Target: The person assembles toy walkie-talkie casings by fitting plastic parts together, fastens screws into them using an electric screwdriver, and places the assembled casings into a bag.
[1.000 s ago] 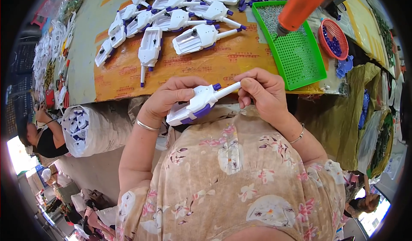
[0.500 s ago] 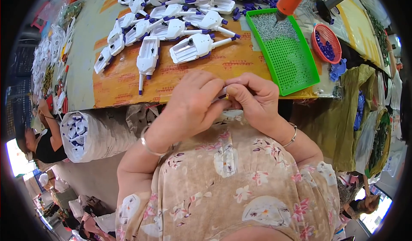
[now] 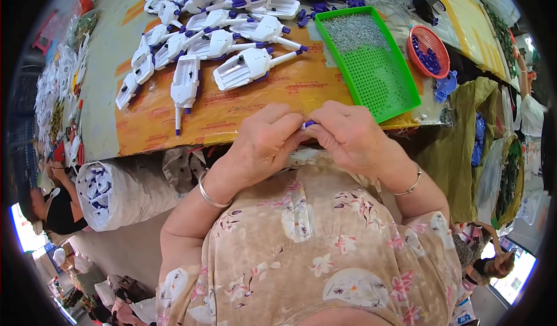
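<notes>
My left hand (image 3: 268, 140) and my right hand (image 3: 350, 136) meet at the table's near edge, fingers closed. Between their fingertips is a small white and purple plastic piece (image 3: 307, 125), pinched from both sides and mostly hidden. Beyond the hands lie several white plastic housings (image 3: 241, 69) with purple undersides and thin purple-tipped stems, their open hollows facing up. To the right sits a green perforated tray (image 3: 383, 85) with many small metal screws (image 3: 357, 31) heaped in its far end.
Right of the tray stands a red basket (image 3: 415, 50) of purple parts, with a blue-purple plastic piece (image 3: 445, 87) beside it. A white sack (image 3: 136, 192) of white and purple parts lies below the table on the left. Another person (image 3: 55, 201) is at the far left.
My right hand has turned and its fingers have curled in over the small piece, whose purple end now shows. The view has shifted slightly, and the orange tool at the top has left it.
</notes>
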`<state>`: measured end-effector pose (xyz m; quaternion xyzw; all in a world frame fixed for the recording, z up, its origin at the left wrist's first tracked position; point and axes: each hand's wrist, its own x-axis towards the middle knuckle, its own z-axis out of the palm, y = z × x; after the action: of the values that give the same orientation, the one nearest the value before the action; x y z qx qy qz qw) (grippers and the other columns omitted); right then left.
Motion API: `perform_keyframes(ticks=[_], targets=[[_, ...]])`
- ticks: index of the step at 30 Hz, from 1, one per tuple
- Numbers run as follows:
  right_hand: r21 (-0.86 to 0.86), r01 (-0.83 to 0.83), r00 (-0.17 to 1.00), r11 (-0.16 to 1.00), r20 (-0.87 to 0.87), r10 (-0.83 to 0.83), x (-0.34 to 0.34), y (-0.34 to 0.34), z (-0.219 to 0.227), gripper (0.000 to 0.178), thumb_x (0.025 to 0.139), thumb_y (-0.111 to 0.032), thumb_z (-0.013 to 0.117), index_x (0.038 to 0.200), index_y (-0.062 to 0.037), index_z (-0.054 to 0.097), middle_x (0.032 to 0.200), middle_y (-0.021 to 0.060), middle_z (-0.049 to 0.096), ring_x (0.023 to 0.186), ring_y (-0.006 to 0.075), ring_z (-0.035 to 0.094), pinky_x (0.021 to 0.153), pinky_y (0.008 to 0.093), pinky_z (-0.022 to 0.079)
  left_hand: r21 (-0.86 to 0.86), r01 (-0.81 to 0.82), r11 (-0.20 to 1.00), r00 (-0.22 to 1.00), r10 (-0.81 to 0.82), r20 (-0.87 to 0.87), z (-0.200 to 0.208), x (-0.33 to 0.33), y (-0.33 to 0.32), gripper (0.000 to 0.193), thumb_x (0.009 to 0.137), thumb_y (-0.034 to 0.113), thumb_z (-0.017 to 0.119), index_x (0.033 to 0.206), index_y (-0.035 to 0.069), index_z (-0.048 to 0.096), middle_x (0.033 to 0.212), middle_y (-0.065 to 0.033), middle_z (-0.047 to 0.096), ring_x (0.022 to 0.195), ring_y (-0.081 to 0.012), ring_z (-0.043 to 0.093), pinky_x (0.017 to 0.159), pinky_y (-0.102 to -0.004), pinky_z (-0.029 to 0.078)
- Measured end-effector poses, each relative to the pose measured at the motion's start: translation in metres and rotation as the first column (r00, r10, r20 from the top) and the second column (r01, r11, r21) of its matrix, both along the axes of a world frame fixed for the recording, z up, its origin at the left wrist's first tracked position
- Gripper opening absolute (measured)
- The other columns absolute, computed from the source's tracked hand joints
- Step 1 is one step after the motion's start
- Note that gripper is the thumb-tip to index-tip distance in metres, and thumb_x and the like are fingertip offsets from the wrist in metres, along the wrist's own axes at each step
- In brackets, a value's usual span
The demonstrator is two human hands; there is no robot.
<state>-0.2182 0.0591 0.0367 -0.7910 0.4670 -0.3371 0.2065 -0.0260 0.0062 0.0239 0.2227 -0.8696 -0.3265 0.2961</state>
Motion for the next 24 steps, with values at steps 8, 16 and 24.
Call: perform_keyframes(ticks=[8, 16, 24], targets=[[0.12, -0.109, 0.968, 0.987, -0.215, 0.133, -0.015, 0.002, 0.019, 0.019, 0.084, -0.013, 0.065, 0.076, -0.004, 0.05, 0.066, 0.0126, 0.051, 0.061, 0.0339, 0.056, 0.05, 0.0428, 0.042, -0.256, 0.109, 0.96, 0.993, -0.118, -0.017, -0.006, -0.011, -0.001, 0.016, 0.069, 0.0, 0.067, 0.08, 0.001, 0.055, 0.075, -0.0108, 0.051, 0.067, -0.0288, 0.05, 0.059, -0.0379, 0.041], [0.335, -0.134, 0.991, 0.933, 0.036, 0.13, -0.013, -0.013, 0.019, 0.024, 0.087, -0.011, 0.062, 0.069, -0.0016, 0.05, 0.064, 0.0171, 0.052, 0.058, 0.0375, 0.05, 0.049, 0.0392, 0.038, -0.35, 0.063, 0.935, 0.992, -0.097, -0.08, -0.012, -0.014, -0.009, 0.018, 0.068, 0.0, 0.069, 0.079, 0.001, 0.054, 0.072, -0.0102, 0.047, 0.065, -0.0278, 0.048, 0.058, -0.0372, 0.04], [0.312, 0.032, 0.866, 0.95, 0.465, -0.182, -0.005, -0.01, -0.013, 0.029, 0.09, -0.024, 0.062, 0.106, 0.0006, 0.058, 0.089, 0.0064, 0.058, 0.078, 0.0131, 0.054, 0.068, 0.0281, 0.046, 0.446, -0.075, 0.892, 0.951, 0.198, -0.237, 0.023, 0.016, -0.02, 0.011, 0.087, 0.005, 0.062, 0.095, -0.003, 0.06, 0.084, -0.0092, 0.065, 0.074, -0.0195, 0.061, 0.064, -0.0314, 0.049]])
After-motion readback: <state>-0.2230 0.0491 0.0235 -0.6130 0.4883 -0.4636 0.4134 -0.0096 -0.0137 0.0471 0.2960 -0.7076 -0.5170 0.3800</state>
